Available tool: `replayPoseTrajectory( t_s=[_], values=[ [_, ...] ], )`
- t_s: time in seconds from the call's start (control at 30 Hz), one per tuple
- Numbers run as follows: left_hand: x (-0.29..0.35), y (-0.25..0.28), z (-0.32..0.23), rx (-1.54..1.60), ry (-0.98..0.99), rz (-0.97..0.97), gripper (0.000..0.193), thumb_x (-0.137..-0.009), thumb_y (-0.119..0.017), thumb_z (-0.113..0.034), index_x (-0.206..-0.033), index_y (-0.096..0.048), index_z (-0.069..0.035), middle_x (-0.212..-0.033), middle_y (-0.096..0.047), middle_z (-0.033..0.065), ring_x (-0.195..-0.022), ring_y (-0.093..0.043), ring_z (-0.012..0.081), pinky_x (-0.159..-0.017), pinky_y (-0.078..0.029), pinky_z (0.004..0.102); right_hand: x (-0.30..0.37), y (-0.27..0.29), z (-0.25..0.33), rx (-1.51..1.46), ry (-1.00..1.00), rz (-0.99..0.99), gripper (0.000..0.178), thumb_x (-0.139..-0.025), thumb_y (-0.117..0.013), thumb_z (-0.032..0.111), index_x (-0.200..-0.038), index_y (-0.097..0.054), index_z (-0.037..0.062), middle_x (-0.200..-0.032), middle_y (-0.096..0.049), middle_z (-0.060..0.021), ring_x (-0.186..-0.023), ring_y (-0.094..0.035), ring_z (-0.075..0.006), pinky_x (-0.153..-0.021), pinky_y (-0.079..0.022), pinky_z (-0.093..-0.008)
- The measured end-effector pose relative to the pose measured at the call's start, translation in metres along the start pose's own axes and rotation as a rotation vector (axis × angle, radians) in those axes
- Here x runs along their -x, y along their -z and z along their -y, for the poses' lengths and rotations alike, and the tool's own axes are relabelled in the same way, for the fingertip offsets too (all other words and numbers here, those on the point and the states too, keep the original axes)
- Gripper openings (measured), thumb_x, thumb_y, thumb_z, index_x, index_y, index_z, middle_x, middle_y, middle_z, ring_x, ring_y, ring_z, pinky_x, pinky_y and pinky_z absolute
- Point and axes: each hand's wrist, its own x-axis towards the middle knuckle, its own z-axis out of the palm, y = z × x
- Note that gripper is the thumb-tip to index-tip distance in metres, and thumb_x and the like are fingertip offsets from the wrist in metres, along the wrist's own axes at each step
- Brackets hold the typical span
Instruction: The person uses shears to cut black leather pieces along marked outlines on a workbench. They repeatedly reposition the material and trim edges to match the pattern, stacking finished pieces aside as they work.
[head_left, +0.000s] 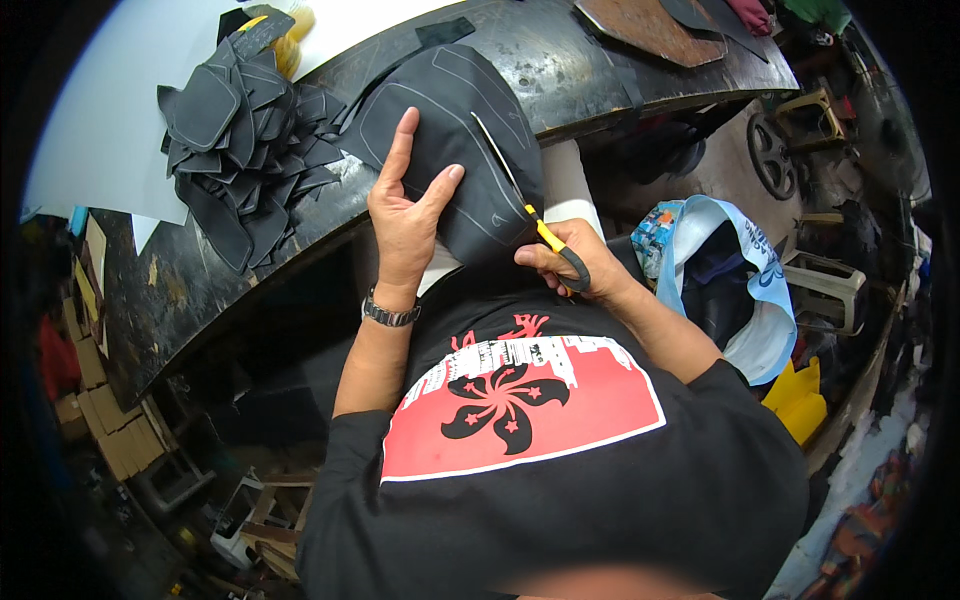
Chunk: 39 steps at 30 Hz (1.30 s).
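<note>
A black sheet of material (430,110) with pale drawn outlines lies partly on the table and hangs over its near edge toward my lap. My left hand (408,215) holds the sheet at its left side, thumb and index finger spread on top; the other fingers are mostly hidden. In my right hand (578,258) is a pair of scissors (547,236) with yellow and black handles. Their blade lies along the right part of the sheet, pointing away from me, close to a drawn line. Left of the sheet rises a pile of cut black pieces (235,120).
The dark worn table (200,290) curves across in front of me. A brown board (650,28) rests at its far right. To my right stands an open light-blue bag (765,325) with dark contents, beside a plastic stool (825,290). Cardboard (115,425) is stacked low on the left.
</note>
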Motion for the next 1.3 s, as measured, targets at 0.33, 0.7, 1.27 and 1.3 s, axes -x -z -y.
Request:
replayPoseTrajectory(
  t_s=[0.33,0.7,1.27,1.3],
  values=[
    [-0.002,0.002,-0.011,-0.111,0.034,0.146,0.067,-0.081,-0.072,0.004,-0.142,-0.044,0.001,-0.141,-0.05,0.0126,-0.122,-0.052,0.0159,-0.105,-0.04,0.0298,-0.003,0.008,0.018,-0.149,0.012,0.117,0.05,-0.073,-0.082,0.049,-0.074,-0.059,0.0042,-0.06,-0.054,-0.0035,-0.05,-0.054,-0.0117,-0.046,-0.042,-0.0242],
    [-0.003,0.002,-0.013,-0.096,0.078,0.153,0.067,-0.081,-0.072,0.004,-0.142,-0.044,0.002,-0.142,-0.05,0.0124,-0.123,-0.052,0.0155,-0.104,-0.041,0.0291,-0.005,0.012,0.006,-0.046,-0.011,0.053,0.046,-0.076,-0.082,0.044,-0.071,-0.059,0.0043,-0.053,-0.052,-0.0017,-0.042,-0.05,-0.0097,-0.039,-0.038,-0.0232],
    [-0.004,0.011,-0.023,-0.203,0.058,0.28,0.068,-0.078,-0.074,0.002,-0.14,-0.047,0.0,-0.142,-0.051,0.012,-0.128,-0.049,0.0163,-0.108,-0.036,0.0297,-0.006,0.014,0.012,-0.09,0.057,0.112,0.042,-0.081,-0.076,0.042,-0.071,-0.059,0.0048,-0.058,-0.055,-0.0021,-0.046,-0.053,-0.0102,-0.043,-0.04,-0.0219],
    [-0.005,0.012,-0.023,-0.194,0.066,0.278,0.067,-0.078,-0.074,0.001,-0.14,-0.048,0.0,-0.141,-0.052,0.012,-0.127,-0.049,0.0163,-0.108,-0.036,0.0296,-0.005,0.014,0.011,-0.093,0.04,0.107,0.042,-0.08,-0.078,0.042,-0.068,-0.058,0.0062,-0.057,-0.054,-0.0013,-0.045,-0.052,-0.0097,-0.042,-0.039,-0.0223]
  ],
)
